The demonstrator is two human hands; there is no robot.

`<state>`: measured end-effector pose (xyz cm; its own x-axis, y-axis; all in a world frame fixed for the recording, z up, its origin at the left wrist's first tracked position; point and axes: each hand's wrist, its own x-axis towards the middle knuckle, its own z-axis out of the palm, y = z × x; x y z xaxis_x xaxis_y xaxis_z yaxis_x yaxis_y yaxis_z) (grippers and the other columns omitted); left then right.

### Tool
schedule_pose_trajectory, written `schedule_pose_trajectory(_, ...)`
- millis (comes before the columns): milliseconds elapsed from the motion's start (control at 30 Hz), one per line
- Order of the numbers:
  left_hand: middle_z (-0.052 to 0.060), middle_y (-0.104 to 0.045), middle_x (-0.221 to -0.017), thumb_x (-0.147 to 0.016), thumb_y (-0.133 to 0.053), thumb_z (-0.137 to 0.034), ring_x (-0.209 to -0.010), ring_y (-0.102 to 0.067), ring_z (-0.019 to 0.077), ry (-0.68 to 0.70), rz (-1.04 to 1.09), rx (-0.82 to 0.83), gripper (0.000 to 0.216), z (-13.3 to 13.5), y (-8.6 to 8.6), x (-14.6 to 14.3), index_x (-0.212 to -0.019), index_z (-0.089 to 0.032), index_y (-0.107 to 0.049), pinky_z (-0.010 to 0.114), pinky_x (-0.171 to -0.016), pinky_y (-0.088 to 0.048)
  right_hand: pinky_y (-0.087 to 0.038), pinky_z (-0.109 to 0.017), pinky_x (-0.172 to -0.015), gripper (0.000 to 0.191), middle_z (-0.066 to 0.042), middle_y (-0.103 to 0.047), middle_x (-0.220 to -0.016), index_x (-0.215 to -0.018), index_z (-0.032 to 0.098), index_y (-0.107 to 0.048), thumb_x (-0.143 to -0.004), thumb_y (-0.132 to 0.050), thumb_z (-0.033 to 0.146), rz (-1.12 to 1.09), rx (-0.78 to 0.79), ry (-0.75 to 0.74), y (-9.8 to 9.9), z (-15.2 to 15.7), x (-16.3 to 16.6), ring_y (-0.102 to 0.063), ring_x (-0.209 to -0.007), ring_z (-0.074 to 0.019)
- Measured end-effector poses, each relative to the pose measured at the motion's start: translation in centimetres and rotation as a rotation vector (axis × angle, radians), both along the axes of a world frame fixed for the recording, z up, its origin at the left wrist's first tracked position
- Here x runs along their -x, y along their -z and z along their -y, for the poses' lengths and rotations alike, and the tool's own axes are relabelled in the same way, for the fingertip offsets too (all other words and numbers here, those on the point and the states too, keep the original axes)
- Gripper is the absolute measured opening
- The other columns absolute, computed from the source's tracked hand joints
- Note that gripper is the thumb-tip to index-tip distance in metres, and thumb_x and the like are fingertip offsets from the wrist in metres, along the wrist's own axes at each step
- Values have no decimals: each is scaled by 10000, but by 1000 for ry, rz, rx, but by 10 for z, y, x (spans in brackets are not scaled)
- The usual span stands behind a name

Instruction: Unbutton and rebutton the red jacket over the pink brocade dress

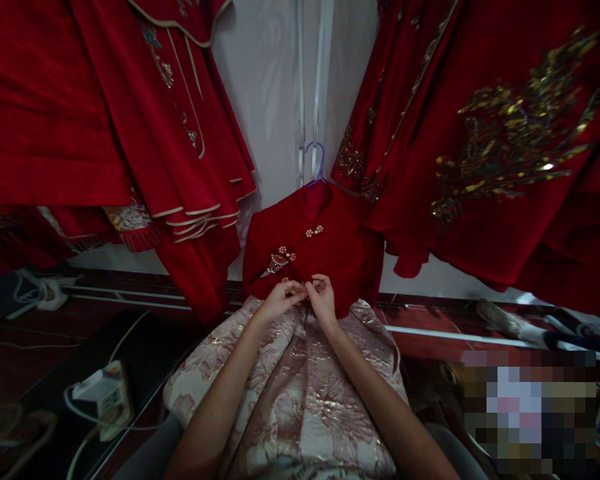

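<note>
A red jacket (350, 247) with a stand collar hangs on a purple hanger (321, 160). Beaded flower clasps (315, 231) and a fan-shaped beaded ornament (279, 261) decorate its front. Below it spreads a pale pink brocade skirt (325, 393) with a metallic flower pattern. My left hand (281, 299) and my right hand (322, 299) meet where the jacket's lower front borders the skirt's top. Both have their fingers pinched, the tips almost touching. Whatever lies between the fingertips is too small and dark to make out.
Red garments (170, 133) hang at left, and another with gold sequins (520, 133) hangs at right. A white rail (460, 337) runs low behind the skirt. A power strip (114, 400) with cables sits at lower left. The lower right corner is pixelated.
</note>
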<state>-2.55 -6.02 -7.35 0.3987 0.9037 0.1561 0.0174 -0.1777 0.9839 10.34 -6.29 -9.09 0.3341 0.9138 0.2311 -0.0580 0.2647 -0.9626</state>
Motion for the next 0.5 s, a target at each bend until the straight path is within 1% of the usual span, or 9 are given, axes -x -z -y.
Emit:
schedule_pose_trajectory(67, 71, -655, -915, -698, -702, -324, -788, -625, 140, -109, 87, 124, 327, -12, -8, 5, -954, -148, -600, 278, -694, -527, -442, -239, -507, 355, 65, -483, -628, -914, 208, -467, -617, -616, 331, -74, 75, -74, -8, -5, -6, -496, -520, -105)
schedule_pose_trajectory(133, 102, -650, -1004, -747, -661, -326, -810, -640, 142, -257, 201, 218, 331, -25, -16, 9, -1017, -154, -579, 303, -716, -545, -428, -229, -455, 378, 70, -501, -596, -901, 200, -475, -586, -633, 337, -126, 153, -148, -16, -7, -10, -485, -473, -96)
schedule_pose_trajectory(167, 118, -644, -1045, -779, -628, -323, -826, -646, 143, -316, 257, 240, 303, -31, -20, 11, -1022, -150, -576, 317, -743, -547, -416, -219, -435, 372, 69, -511, -583, -885, 193, -483, -575, -635, 331, -135, 184, -179, -18, -7, -12, -478, -459, -90)
schedule_pose_trajectory(233, 135, -626, -1115, -822, -574, -295, -872, -652, 147, -388, 370, 247, 235, -40, -26, 11, -1000, -141, -581, 344, -815, -536, -388, -200, -401, 348, 64, -528, -567, -858, 181, -499, -566, -631, 316, -132, 218, -217, -21, -6, -13, -465, -442, -80)
schedule_pose_trajectory(300, 134, -631, -1115, -816, -579, -234, -875, -655, 143, -431, 461, 267, 167, -45, -29, 7, -943, -127, -594, 356, -860, -522, -369, -190, -381, 335, 62, -538, -560, -847, 177, -508, -563, -628, 308, -130, 237, -235, -22, -3, -14, -461, -434, -76)
schedule_pose_trajectory(367, 130, -646, -1087, -798, -591, -191, -841, -657, 129, -444, 510, 319, 123, -47, -31, 1, -893, -114, -609, 345, -877, -514, -364, -187, -381, 321, 60, -543, -560, -835, 179, -508, -562, -625, 299, -151, 261, -245, -21, 0, -14, -467, -436, -77)
schedule_pose_trajectory(433, 122, -649, -1094, -799, -592, -204, -828, -653, 116, -433, 528, 354, 141, -46, -31, -6, -908, -119, -623, 328, -881, -507, -366, -186, -392, 300, 59, -549, -566, -823, 183, -504, -562, -616, 281, -177, 277, -254, -20, 2, -14, -472, -443, -76)
schedule_pose_trajectory(500, 110, -640, -1127, -803, -592, -252, -837, -647, 109, -431, 529, 330, 202, -45, -31, -12, -966, -138, -630, 314, -877, -502, -367, -186, -398, 283, 60, -549, -568, -817, 186, -501, -565, -602, 265, -196, 277, -259, -19, 3, -13, -468, -442, -74)
